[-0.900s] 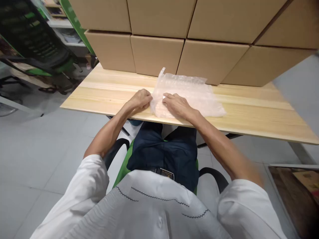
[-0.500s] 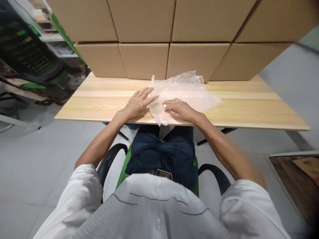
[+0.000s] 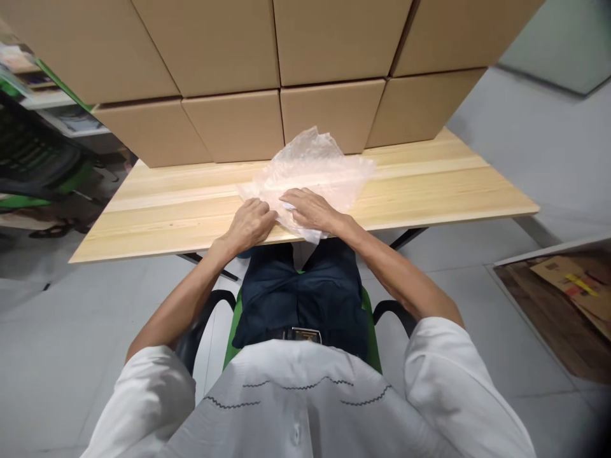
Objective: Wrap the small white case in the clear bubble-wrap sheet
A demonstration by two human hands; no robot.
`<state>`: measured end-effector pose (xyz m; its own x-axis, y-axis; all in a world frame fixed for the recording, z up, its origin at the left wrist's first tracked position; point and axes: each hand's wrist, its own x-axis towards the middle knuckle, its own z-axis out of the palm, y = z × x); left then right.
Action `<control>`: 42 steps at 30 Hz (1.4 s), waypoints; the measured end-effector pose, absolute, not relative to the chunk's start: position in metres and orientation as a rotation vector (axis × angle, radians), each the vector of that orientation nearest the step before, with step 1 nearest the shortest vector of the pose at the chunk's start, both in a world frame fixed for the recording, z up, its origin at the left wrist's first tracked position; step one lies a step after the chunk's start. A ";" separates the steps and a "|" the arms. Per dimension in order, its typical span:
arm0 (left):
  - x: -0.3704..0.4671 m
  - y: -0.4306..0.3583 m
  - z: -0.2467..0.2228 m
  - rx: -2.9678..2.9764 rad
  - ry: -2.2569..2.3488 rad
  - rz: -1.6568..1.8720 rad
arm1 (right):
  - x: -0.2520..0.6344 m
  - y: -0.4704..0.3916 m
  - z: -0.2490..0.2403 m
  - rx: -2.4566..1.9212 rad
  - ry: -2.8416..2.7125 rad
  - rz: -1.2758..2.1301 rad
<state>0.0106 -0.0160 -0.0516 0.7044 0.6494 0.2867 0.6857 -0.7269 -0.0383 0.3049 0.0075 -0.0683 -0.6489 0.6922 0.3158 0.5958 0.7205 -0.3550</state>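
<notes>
At the near edge of the wooden table [image 3: 429, 191], dead centre, both hands are on a sheet of bubble wrap [image 3: 315, 168]. The sheet is crumpled, lies mostly flat, its far part rising toward the cardboard boxes [image 3: 238, 127]. One corner hangs off the near table edge over the lap.

Room: the boxes are stacked in two visible tiers along the table's far side, a wall across the whole back. The strip of bare wood between sheet and boxes is narrow; the sheet's far tip looks close to or touching the box faces, cannot tell which. Open tabletop to the left and right of the sheet, more on the right. Grey floor on both sides of the table. Green-and-black chair [image 3: 33, 165] off to the left, well apart. Flattened cardboard [image 3: 573, 286] on the floor at right, well apart.

Left hand [image 3: 248, 222]: palm down, fingers curled, knuckles up, at the sheet's near-left edge, right on the table's rim. Appears to pinch the edge; grip not clear.

Right hand [image 3: 310, 210]: palm down, fingers spread forward-left, pressing flat on the sheet, not closed around it. Hands just beside each other, nearly touching.

Both forearms bare, reaching forward from white sleeves, elbows out, converging at the sheet.
</notes>
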 end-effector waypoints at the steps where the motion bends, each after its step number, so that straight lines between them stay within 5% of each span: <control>1: 0.012 -0.018 -0.053 -2.780 -1.083 -0.396 | 0.304 0.008 -0.069 -0.994 -2.493 0.305; 22: 0.016 -0.035 -0.063 -2.745 -0.939 -0.404 | 0.317 0.003 -0.073 -0.931 -2.498 0.359; 42: 0.017 -0.026 -0.075 -2.771 -0.850 -0.757 | 0.331 0.017 -0.075 -0.982 -2.492 0.365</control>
